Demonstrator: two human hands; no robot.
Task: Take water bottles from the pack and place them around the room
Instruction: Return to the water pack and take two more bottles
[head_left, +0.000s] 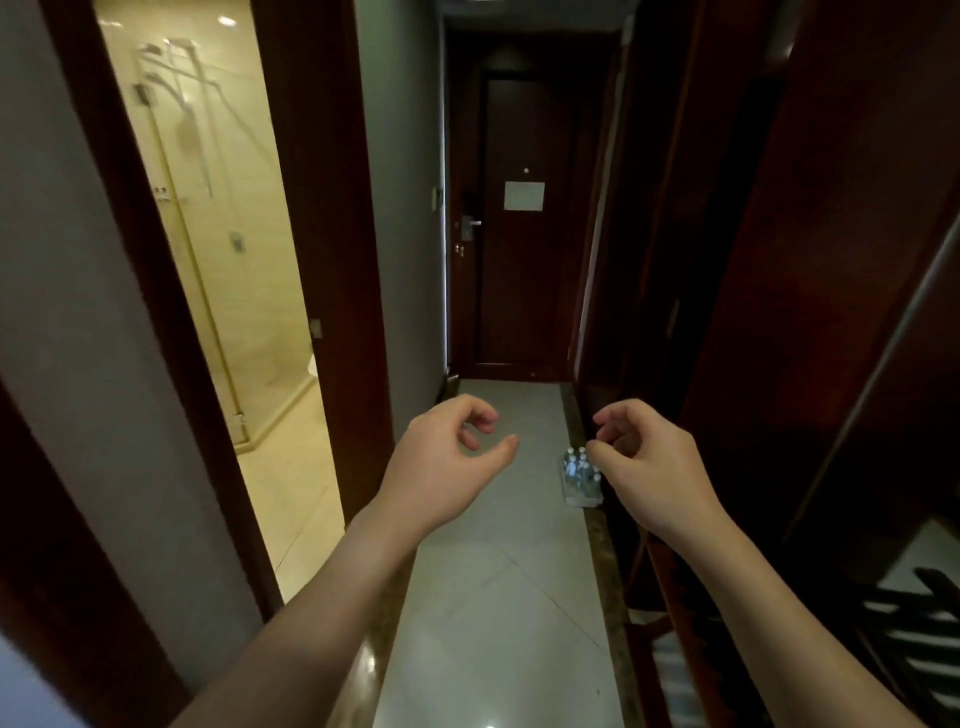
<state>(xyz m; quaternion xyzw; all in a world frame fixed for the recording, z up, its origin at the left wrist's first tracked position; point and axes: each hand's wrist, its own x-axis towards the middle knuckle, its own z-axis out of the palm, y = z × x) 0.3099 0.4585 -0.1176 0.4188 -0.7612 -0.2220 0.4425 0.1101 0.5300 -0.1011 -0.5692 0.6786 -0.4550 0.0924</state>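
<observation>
Shrink-wrapped pack of clear plastic water bottles (581, 478) on pale tiled floor (498, 597) by dark wall, beyond right hand (649, 467). Left hand (447, 462) alongside; both grips loosely curled, holding nothing.

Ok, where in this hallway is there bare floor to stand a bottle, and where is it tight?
Bare tile floor runs down the middle, from the near edge to the closed door. The bathroom floor beyond the left doorway is also bare. It is tight on the right, where the water bottle pack stands against the dark wardrobe. Both hands hold nothing.
</observation>
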